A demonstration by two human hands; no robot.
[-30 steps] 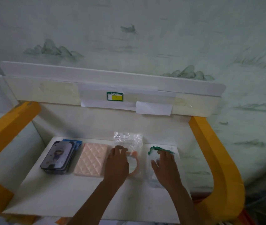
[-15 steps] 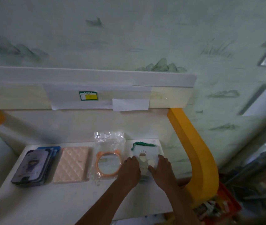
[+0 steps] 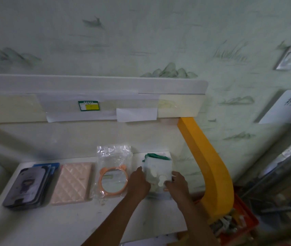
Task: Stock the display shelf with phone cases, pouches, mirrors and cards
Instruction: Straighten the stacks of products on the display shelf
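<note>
While your two hands work on the pack of cards (image 3: 156, 172) at the right end of the shelf (image 3: 66, 221), most of the stocking looks done already. Your left hand (image 3: 138, 182) touches the left edge of the pack and your right hand (image 3: 177, 183) is at its right lower corner; the fingers of both are bent toward the pack, but you cannot tell from this view if they pinch it or only push it straight. The pack lies flat, with a green strip at its far end, near the yellow side support (image 3: 210, 167).

Just beside it, to the left, lies the mirror (image 3: 113, 181) with an orange frame in its clear bag. Then comes the pink quilted pouch (image 3: 72, 182), and at the left the stack of phone cases (image 3: 28, 186). So all four kinds are on the shelf, in one row, each apart from its neighbour.

What remains, I judge, is to square the cards, and perhaps to add more stock: an orange crate (image 3: 237, 222) with small goods stands low on the right.
</note>
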